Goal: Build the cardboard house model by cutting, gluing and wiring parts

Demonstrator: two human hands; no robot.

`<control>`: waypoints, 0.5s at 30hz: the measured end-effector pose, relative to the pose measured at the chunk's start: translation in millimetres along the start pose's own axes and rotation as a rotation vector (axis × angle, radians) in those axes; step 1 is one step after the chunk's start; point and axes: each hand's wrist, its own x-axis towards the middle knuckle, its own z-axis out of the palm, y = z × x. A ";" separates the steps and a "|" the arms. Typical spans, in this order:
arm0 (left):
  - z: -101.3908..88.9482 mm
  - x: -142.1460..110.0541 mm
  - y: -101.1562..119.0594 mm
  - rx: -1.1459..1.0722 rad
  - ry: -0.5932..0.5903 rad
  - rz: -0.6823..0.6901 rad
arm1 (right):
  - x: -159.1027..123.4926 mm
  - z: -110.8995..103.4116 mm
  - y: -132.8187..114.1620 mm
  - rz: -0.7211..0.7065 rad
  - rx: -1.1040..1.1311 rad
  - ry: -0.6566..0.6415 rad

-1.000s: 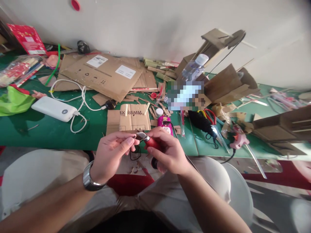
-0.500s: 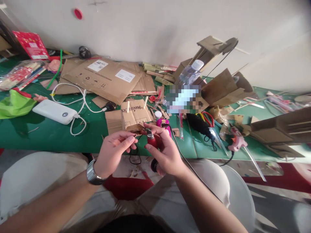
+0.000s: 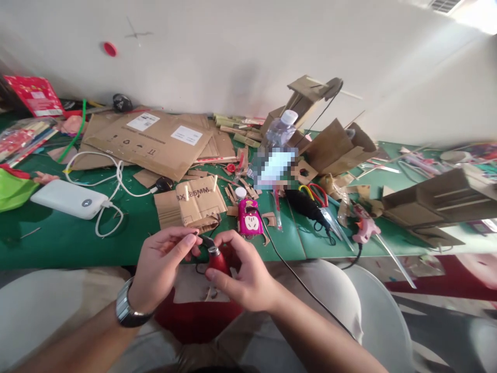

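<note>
My left hand (image 3: 165,261), with a metal watch on its wrist, pinches a small thin dark piece (image 3: 196,232) between thumb and forefinger. I cannot make out what kind it is. My right hand (image 3: 246,274) is wrapped round a red-bodied tool (image 3: 219,262) with a metal top and a dark upper part; its exact kind is unclear. The tool's dark end points at the left fingertips, very close to them. Just beyond the hands on the green table (image 3: 128,243) lies a small cardboard box (image 3: 202,202) with two pale sticks on it.
A magenta power socket (image 3: 249,217) with a black cable sits right of the box. On the left is a white power bank (image 3: 69,199); flat cardboard (image 3: 155,140) lies behind. Rightward are scissors (image 3: 324,199), a pink glue gun (image 3: 365,228), a bottle (image 3: 281,129) and cardboard structures (image 3: 438,207).
The view has tilted up and shifted right, so the scene sits further left and lower. The magenta socket shows more fully. Both hands keep their holds, close together.
</note>
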 end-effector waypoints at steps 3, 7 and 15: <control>0.9 -0.1 0.8 -0.015 0.015 0.007 | 0.0 1.1 0.2 0.017 0.018 -0.008; 2.2 -0.3 2.7 -0.028 0.024 0.023 | -1.1 1.4 0.5 0.028 0.046 -0.036; 1.8 -1.0 5.1 -0.011 0.029 0.014 | 0.0 2.9 2.0 0.064 0.053 -0.052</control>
